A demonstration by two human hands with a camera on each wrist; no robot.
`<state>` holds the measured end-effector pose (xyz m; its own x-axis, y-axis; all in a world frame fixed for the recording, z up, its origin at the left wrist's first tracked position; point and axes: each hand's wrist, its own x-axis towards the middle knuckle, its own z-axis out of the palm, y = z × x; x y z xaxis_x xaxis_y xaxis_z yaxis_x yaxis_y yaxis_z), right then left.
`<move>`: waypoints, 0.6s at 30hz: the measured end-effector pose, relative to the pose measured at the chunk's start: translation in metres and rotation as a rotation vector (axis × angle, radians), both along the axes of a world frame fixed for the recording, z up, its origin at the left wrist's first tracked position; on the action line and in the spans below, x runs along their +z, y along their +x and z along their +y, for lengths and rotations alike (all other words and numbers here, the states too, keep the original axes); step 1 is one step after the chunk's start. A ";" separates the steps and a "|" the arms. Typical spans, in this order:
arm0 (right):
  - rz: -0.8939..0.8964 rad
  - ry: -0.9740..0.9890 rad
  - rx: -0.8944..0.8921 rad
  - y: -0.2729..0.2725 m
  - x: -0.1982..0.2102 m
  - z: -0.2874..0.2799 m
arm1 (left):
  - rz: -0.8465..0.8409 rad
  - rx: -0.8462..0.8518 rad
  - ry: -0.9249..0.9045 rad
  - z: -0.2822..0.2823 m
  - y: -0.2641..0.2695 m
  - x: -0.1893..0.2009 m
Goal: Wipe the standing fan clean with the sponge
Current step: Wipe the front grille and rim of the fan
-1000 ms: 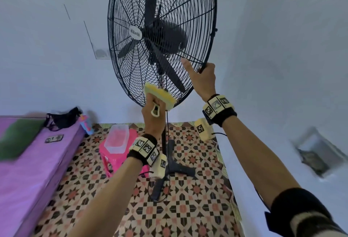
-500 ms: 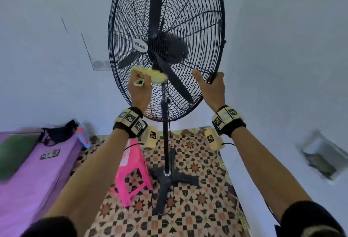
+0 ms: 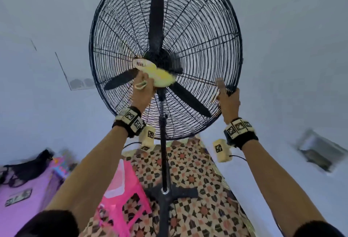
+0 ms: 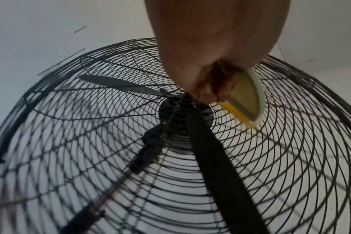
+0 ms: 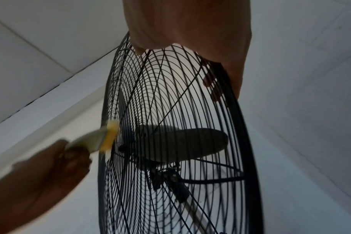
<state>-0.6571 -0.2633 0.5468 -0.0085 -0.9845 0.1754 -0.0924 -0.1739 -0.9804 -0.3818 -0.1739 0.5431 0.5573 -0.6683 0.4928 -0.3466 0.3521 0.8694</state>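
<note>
A tall black standing fan [image 3: 197, 35] with a round wire cage fills the upper middle of the head view. My left hand [image 3: 143, 88] grips a yellow sponge with a pale handle [image 3: 162, 78] and presses it on the front grille just below the hub badge. In the left wrist view the sponge [image 4: 244, 101] lies flat against the wires beside the hub. My right hand [image 3: 227, 97] holds the cage's right rim, fingers curled round the rim [image 5: 228, 82]. The fan's pole [image 3: 163, 154] runs down to a black base [image 3: 169, 193] on the floor.
A pink plastic stool [image 3: 122, 195] with a clear box on it stands left of the fan base on the patterned tile floor [image 3: 188, 208]. A purple-covered bed [image 3: 22, 195] is at the far left. White walls close in behind and right.
My left hand has moved the sponge up the grille from the lower edge to the hub. The right hand has stayed on the rim. The view has tilted upward.
</note>
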 end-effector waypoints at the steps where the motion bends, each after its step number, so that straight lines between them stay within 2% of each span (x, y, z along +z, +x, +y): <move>1: 0.001 0.009 -0.014 0.000 0.003 0.001 | -0.030 0.004 0.021 0.001 0.004 -0.007; 4: 0.007 0.024 -0.059 0.007 0.006 0.003 | -0.105 0.016 0.049 0.002 0.003 0.013; 7: -0.013 0.048 -0.090 0.014 0.002 0.003 | -0.087 -0.037 -0.097 0.000 -0.010 0.037; 11: 0.020 0.069 -0.046 0.009 0.002 -0.001 | -0.128 0.022 -0.008 -0.005 -0.003 0.014; 13: 0.016 0.076 -0.030 0.006 0.003 -0.002 | -0.110 0.038 0.064 -0.005 0.000 0.019; 16: 0.012 0.049 -0.056 0.009 0.004 0.003 | -0.089 0.008 -0.049 -0.005 -0.009 0.037; 18: 0.029 0.040 -0.070 0.011 0.000 0.006 | -0.105 0.000 -0.114 -0.004 -0.016 0.033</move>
<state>-0.6461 -0.2574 0.5469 -0.0733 -0.9878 0.1373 -0.1316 -0.1269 -0.9831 -0.3982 -0.1779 0.5760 0.4989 -0.6047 0.6208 -0.4337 0.4460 0.7829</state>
